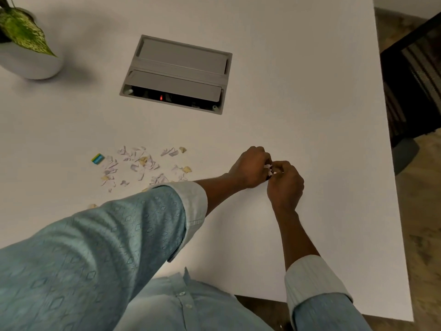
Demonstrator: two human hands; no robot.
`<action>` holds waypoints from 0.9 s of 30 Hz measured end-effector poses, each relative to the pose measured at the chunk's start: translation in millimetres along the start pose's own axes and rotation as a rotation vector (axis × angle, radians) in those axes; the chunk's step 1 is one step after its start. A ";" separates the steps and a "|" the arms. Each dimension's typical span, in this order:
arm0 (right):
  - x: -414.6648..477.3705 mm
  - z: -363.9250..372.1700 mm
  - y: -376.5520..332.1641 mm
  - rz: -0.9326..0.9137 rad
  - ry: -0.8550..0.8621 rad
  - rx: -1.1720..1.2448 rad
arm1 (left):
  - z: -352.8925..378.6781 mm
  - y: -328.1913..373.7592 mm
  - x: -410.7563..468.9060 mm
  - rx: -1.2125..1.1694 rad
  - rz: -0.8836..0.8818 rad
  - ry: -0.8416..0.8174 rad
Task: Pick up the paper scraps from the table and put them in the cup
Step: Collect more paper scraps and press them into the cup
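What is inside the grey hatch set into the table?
Through the open front gap of the grey hatch a small red light glows among dark shapes too dim to identify. Its two closed flaps cover the rest of the inside.

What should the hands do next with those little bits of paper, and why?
Probably the left hand should reach back to the pile of scraps for more. Both it and the right hand are bunched around a few white bits, many scraps lie on the table, and no cup is in view.
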State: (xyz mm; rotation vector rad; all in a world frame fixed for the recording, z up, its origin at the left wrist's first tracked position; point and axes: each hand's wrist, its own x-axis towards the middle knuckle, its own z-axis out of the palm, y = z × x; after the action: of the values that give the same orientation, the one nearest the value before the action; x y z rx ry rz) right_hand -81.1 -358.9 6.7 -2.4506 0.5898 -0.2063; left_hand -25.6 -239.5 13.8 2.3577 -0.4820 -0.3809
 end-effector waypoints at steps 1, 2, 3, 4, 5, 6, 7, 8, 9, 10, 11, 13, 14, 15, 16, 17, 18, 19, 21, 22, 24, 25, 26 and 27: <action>-1.8 -0.2 -0.3 -0.007 0.006 -0.010 | -0.2 -0.1 -2.6 0.011 0.014 -0.003; -3.6 -0.5 -1.1 -0.016 0.014 -0.022 | -0.5 -0.5 -5.4 0.022 0.024 -0.002; -5.5 -0.7 -2.3 -0.021 0.025 -0.033 | -1.1 -1.0 -8.4 0.038 0.026 0.005; -7.6 -0.7 -4.1 -0.022 0.039 -0.038 | -2.0 -1.6 -11.9 0.055 0.024 0.018; -10.1 -0.5 -6.0 -0.023 0.057 -0.033 | -2.9 -2.6 -15.8 0.065 0.020 0.044; -12.9 0.4 -8.1 -0.027 0.073 -0.019 | -3.9 -4.6 -20.2 0.067 0.015 0.078; -16.4 2.3 -10.5 -0.039 0.088 -0.001 | -5.5 -8.1 -25.0 0.065 0.005 0.109; -20.6 5.1 -13.6 -0.060 0.099 0.018 | -7.7 -13.3 -30.5 0.065 -0.012 0.132; -25.9 8.6 -17.5 -0.090 0.102 0.042 | -10.5 -20.7 -37.0 0.066 -0.038 0.149; -32.2 12.7 -22.1 -0.125 0.095 0.073 | -14.2 -30.0 -44.7 0.067 -0.068 0.166; -38.4 17.8 -27.4 -0.159 0.082 0.110 | -18.7 -41.0 -52.9 0.073 -0.099 0.180; -50.4 31.3 -37.5 -0.221 0.033 0.160 | -29.8 -68.6 -72.7 0.117 -0.165 0.196; -56.6 39.2 -42.0 -0.246 -0.013 0.168 | -35.8 -84.1 -84.7 0.155 -0.205 0.191; -62.2 47.9 -46.0 -0.261 -0.071 0.167 | -42.0 -100.4 -97.5 0.199 -0.246 0.174; -67.1 56.6 -49.3 -0.267 -0.139 0.160 | -48.0 -116.8 -110.4 0.245 -0.285 0.153; -71.8 65.5 -51.9 -0.272 -0.211 0.141 | -53.9 -132.8 -123.9 0.288 -0.325 0.136; -76.4 74.2 -53.8 -0.288 -0.283 0.104 | -59.3 -147.8 -137.2 0.324 -0.368 0.121; -80.6 82.5 -55.0 -0.320 -0.353 0.051 | -64.0 -161.7 -150.2 0.352 -0.412 0.104; -86.5 98.0 -56.8 -0.401 -0.497 -0.074 | -70.4 -185.7 -173.1 0.389 -0.482 0.060; -88.5 105.7 -58.2 -0.431 -0.573 -0.140 | -72.5 -195.4 -183.3 0.402 -0.504 0.035; -91.2 120.1 -61.7 -0.471 -0.675 -0.245 | -73.5 -209.6 -201.3 0.413 -0.533 0.004; -92.3 126.6 -63.4 -0.485 -0.697 -0.276 | -72.4 -214.9 -208.8 0.413 -0.542 0.000; -93.4 132.1 -65.2 -0.500 -0.705 -0.296 | -70.6 -219.0 -215.1 0.411 -0.547 0.002; -94.1 137.3 -67.4 -0.515 -0.707 -0.308 | -68.5 -221.4 -220.4 0.403 -0.553 0.008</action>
State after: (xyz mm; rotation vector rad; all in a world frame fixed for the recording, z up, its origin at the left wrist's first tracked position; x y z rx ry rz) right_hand -102.1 -195.5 -64.9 -2.6795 -0.3419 0.5722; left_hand -142.0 49.7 -57.5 2.8699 0.1283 -0.5644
